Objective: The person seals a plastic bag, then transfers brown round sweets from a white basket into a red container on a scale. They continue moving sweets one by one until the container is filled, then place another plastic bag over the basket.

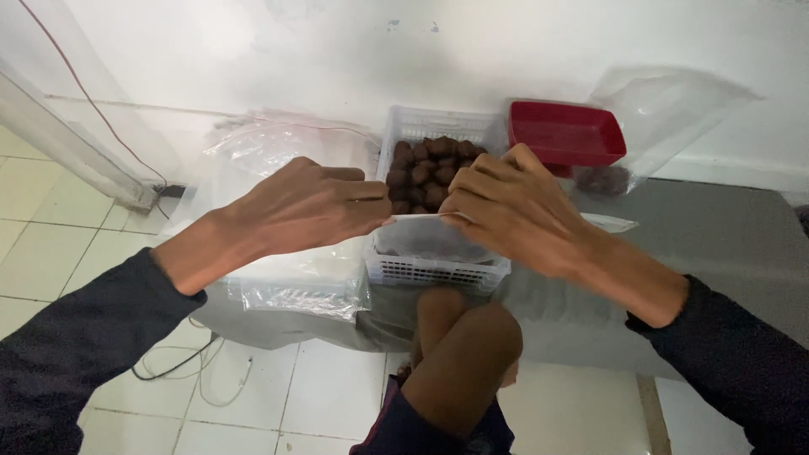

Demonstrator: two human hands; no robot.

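My left hand (312,206) and my right hand (506,211) pinch the two ends of the top edge of a small clear plastic bag (425,238), holding it stretched between them over a white slotted basket (438,271). Dark brown round pieces (425,168), like dates, fill the far part of the basket. The bag hangs in front of them and its contents are hard to make out. Both sleeves are dark.
A red rectangular tray (565,132) lies behind the basket on the right, with a clear bag (657,109) against the wall. A pile of clear plastic bags (286,278) lies left of the basket. My bent knee (463,345) shows below. A cable runs over the tiled floor.
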